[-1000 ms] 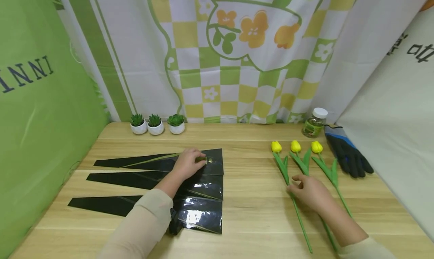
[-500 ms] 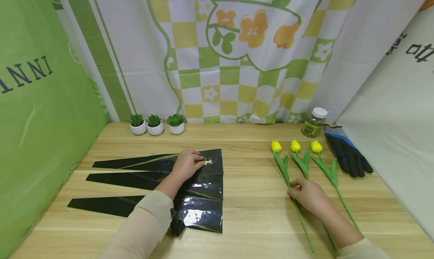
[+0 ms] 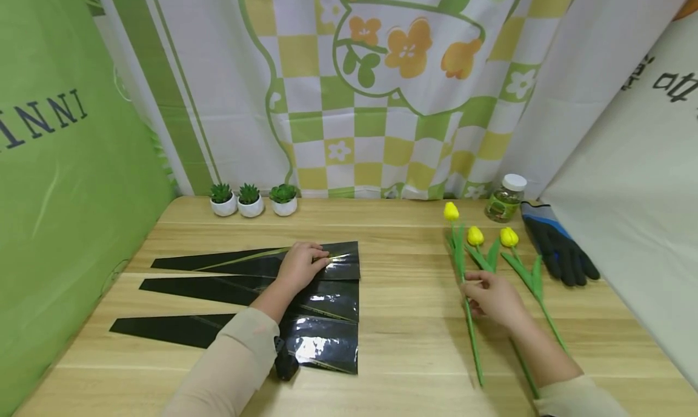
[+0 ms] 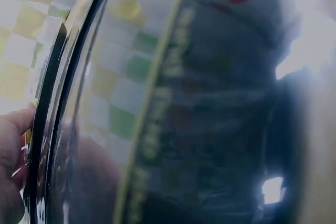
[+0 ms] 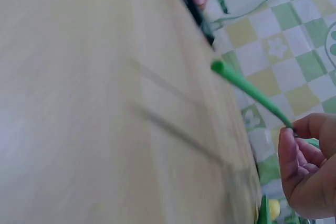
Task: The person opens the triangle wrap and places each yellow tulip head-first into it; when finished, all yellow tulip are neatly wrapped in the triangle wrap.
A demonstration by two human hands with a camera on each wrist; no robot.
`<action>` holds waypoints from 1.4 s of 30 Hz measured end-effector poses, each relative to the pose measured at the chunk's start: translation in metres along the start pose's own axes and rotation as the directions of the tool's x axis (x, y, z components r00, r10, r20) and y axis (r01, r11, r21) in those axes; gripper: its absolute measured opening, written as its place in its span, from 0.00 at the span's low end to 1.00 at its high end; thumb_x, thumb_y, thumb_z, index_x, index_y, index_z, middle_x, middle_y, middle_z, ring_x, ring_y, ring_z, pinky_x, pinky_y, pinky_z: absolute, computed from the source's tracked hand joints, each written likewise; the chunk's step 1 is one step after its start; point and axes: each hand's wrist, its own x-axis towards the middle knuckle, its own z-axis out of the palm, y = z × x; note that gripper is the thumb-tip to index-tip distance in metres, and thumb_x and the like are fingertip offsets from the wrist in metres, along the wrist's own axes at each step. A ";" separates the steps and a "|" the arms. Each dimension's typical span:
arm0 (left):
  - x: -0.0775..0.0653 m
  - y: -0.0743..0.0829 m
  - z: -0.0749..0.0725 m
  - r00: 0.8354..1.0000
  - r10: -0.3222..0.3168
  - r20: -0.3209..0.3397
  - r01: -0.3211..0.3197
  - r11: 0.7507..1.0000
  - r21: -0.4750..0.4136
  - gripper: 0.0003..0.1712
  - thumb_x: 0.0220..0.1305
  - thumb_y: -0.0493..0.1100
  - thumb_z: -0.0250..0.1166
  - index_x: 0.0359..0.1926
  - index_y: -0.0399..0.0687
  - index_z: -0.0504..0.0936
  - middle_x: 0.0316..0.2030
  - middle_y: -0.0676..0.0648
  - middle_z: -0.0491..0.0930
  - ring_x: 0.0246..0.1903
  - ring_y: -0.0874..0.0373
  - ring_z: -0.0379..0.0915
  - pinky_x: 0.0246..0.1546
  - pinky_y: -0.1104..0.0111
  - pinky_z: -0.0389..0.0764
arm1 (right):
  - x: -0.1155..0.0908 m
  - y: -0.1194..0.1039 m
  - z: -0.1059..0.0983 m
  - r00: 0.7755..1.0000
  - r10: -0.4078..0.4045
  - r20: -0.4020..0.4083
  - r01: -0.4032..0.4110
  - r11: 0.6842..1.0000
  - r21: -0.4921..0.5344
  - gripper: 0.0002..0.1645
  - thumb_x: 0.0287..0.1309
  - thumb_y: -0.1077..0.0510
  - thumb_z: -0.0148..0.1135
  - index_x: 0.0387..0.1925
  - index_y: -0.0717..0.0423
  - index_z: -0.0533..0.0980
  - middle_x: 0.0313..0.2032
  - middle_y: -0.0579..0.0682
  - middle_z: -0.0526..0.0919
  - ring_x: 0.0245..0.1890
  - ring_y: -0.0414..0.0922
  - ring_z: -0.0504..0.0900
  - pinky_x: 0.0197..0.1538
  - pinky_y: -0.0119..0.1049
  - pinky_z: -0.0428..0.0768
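My right hand [image 3: 493,299] pinches the green stem of a yellow artificial tulip [image 3: 450,211], just below its leaves. In the right wrist view, the cut end of this stem [image 5: 247,86] stands off the table, with shadows below it. Two more tulips [image 3: 475,236] lie to its right, one partly under my right arm. My left hand [image 3: 301,266] is at the wide end of the farthest glossy black flower sleeve [image 3: 345,251], thumb and fingertips pinching its film near a gold mark. Two similar sleeves [image 3: 332,300] lie nearer, partly behind my left arm.
Three small potted succulents [image 3: 249,202] stand at the back left. A jar with a white lid [image 3: 506,199] stands at the back right, beside a black and blue work glove [image 3: 558,244]. A patterned curtain [image 3: 382,102] hangs behind the wooden table [image 3: 406,344].
My right hand has taken hold of the leftmost tulip and raised it; its bloom has moved farther back. My left hand has stayed at the far sleeve, its fingertips closing together on the film.
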 end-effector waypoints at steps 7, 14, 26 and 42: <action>-0.001 0.000 0.001 0.999 -0.008 -0.043 0.004 0.996 -0.094 0.15 0.65 0.46 0.66 0.49 0.45 0.87 0.53 0.43 0.82 0.57 0.45 0.73 0.61 0.52 0.74 | 0.030 -0.035 0.014 0.999 0.027 0.027 -0.036 0.914 0.404 0.32 0.72 0.55 0.51 0.68 0.67 0.56 0.41 0.46 0.77 0.30 0.33 0.80 0.38 0.25 0.84; -0.003 -0.001 0.004 0.997 -0.011 -0.076 0.001 0.991 -0.136 0.14 0.65 0.46 0.66 0.48 0.45 0.87 0.51 0.43 0.83 0.56 0.45 0.74 0.61 0.51 0.74 | 0.063 -0.053 0.037 0.986 0.125 -0.112 -0.009 0.705 0.709 0.14 0.70 0.61 0.53 0.50 0.52 0.59 0.42 0.48 0.74 0.28 0.33 0.82 0.39 0.23 0.84; -0.005 -0.003 0.007 0.992 0.003 -0.123 -0.022 0.988 -0.153 0.14 0.64 0.45 0.67 0.47 0.43 0.87 0.51 0.42 0.83 0.56 0.44 0.74 0.61 0.51 0.74 | 0.099 -0.063 0.074 0.890 0.343 -0.300 0.087 0.517 0.851 0.20 0.68 0.65 0.53 0.56 0.57 0.56 0.50 0.58 0.75 0.25 0.35 0.82 0.36 0.25 0.85; -0.005 -0.001 0.006 0.989 0.014 -0.150 -0.037 0.987 -0.155 0.14 0.62 0.44 0.68 0.46 0.42 0.88 0.48 0.42 0.84 0.54 0.44 0.75 0.60 0.52 0.75 | 0.096 -0.072 0.118 0.935 0.294 -0.197 0.020 0.511 0.859 0.23 0.68 0.65 0.54 0.59 0.60 0.56 0.45 0.55 0.74 0.27 0.35 0.83 0.35 0.24 0.84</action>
